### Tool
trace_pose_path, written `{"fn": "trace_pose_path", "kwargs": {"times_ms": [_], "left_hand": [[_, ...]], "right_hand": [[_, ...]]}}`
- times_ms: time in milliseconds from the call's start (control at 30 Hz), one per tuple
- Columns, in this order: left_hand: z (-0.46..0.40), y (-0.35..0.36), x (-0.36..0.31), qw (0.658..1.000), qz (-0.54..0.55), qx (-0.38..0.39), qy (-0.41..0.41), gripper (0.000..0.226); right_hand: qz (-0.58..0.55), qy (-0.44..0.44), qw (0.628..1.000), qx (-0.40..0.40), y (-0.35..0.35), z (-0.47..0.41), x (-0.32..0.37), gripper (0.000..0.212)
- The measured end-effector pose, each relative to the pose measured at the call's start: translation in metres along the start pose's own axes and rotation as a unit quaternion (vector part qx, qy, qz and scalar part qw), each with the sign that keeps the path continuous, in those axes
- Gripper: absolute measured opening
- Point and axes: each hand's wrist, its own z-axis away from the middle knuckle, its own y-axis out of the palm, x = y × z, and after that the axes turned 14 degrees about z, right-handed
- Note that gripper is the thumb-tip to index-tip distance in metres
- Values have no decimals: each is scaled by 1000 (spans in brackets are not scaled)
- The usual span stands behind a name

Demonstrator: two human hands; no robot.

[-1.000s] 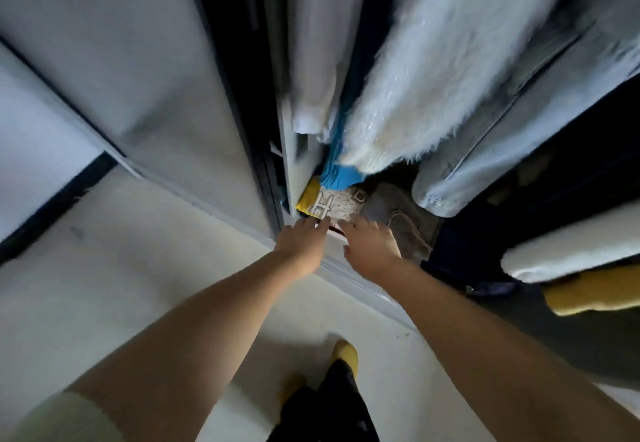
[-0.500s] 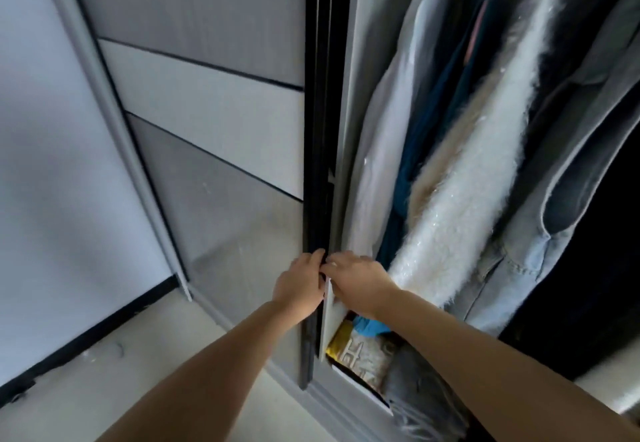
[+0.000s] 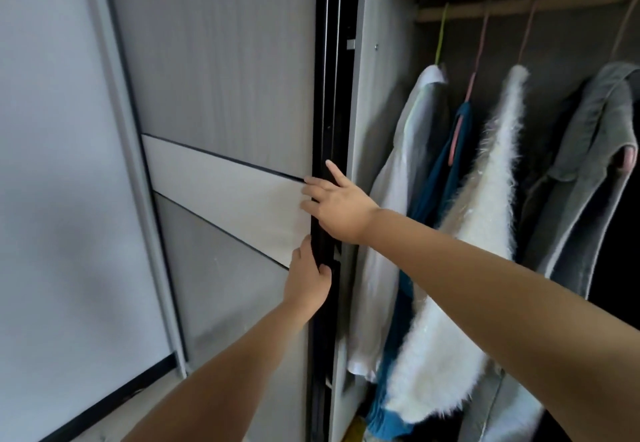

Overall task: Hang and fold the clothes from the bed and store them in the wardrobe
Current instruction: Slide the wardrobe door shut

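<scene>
Single head-worn view, close to the wardrobe (image 3: 377,130), facing forward, slightly downward along both outstretched forearms

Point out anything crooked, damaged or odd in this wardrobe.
Little stands out. The grey jacket hangs lopsided, one pink hanger end poking out at its shoulder. No visible damage.

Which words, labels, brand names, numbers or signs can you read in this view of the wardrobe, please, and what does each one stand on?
None can be read.
Sliding door: plain panels, no writing.
White shirt, teal garment, white furry coat and grey coat: no visible tags or print.
Yellow item at the wardrobe bottom: too little shows to tell.
</scene>
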Motion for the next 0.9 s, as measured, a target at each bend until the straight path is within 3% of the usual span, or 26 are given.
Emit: {"fn": "trace_pose_path", "kwargs": {"times_ms": [200,533,900], "left_hand": [[-31,-5,-17,997,55,-47,1,23],[-31,-13,-10,994,108,20,-21,48],[2,10,-34,992,112,63,-7,53]], "right_hand": [[67,9,998,20,2,-10,-7,38],[131,-2,991,41,-9,-22,-1,28],[112,29,992,52,-17,28,-10,30]]}}
